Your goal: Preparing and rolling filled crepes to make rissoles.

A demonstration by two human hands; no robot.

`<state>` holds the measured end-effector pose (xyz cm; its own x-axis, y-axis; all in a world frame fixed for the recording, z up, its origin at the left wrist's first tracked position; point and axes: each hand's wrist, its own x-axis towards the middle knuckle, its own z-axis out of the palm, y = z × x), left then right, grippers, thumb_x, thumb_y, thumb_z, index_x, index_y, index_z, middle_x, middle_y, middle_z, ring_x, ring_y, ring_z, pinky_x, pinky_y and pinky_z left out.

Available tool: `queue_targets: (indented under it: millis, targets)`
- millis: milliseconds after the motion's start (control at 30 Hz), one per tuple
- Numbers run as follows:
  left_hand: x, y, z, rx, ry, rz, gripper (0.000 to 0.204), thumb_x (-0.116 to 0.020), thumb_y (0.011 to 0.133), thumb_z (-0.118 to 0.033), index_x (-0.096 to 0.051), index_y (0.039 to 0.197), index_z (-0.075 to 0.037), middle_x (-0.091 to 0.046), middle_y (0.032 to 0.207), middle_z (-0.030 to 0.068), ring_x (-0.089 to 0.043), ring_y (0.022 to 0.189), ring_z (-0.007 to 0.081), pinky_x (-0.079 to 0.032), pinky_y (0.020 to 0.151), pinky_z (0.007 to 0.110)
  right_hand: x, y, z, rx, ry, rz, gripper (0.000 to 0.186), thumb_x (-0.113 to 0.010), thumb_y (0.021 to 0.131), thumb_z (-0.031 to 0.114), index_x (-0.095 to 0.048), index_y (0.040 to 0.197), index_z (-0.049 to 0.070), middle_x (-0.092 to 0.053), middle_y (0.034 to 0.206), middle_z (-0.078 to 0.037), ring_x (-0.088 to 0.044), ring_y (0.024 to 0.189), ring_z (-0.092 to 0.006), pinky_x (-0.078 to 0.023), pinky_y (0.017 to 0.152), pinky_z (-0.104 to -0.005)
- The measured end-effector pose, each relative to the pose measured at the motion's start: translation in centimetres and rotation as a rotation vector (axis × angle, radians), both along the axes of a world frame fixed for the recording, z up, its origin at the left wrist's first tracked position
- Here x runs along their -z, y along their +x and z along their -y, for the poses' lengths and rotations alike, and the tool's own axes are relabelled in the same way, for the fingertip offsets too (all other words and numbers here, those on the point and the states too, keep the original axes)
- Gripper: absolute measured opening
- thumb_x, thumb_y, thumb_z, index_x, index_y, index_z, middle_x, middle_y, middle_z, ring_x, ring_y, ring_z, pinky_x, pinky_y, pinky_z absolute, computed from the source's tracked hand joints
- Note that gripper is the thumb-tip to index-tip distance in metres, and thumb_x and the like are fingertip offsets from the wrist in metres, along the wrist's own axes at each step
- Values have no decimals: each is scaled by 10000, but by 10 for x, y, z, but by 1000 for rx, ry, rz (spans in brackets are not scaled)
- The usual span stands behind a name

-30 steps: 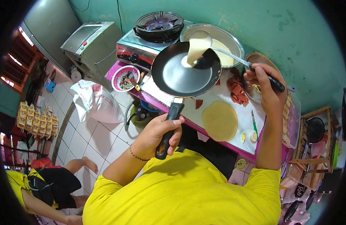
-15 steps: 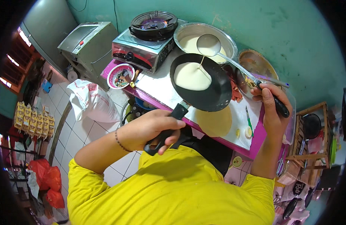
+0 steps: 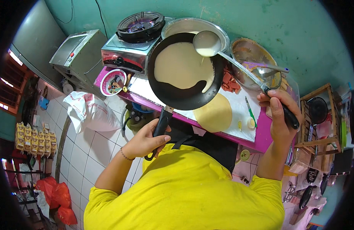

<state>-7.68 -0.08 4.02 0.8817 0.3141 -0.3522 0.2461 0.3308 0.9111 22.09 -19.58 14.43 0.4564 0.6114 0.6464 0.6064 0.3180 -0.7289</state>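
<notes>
Left hand (image 3: 146,141)'s wrapped round the black handle of a round, dark frying pan (image 3: 177,92), upper middle of the frame. Right hand (image 3: 282,115), right side, is gripping a long metal ladle (image 3: 205,44), its bowl over the pan. The pale cream batter (image 3: 181,65) in there looks smooth and runny, kinda lopsided. Thin, round yellowish pancake (image 3: 215,115) lies just lower right.
</notes>
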Motion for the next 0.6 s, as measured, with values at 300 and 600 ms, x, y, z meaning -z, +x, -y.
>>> queue_targets:
  millis: [300,600]
  targets:
    - [29,17,25,-140,-252,220,380,-757,935,-169,-456,1141,-61,-526,710,40,-554,539,147,-565,494,341,-6,-22,15,-37,-61,158,133,-702,903,68,-726,997,-23,-747,890,-155,-723,825,-239,-556,767,-328]
    - [25,29,38,-69,-352,259,371,-748,933,-140,-448,1133,-51,-533,743,47,-573,551,157,-562,485,337,2,-33,-8,-156,-125,126,136,-719,890,58,-726,994,-30,-754,890,-152,-714,824,-236,-545,778,-325]
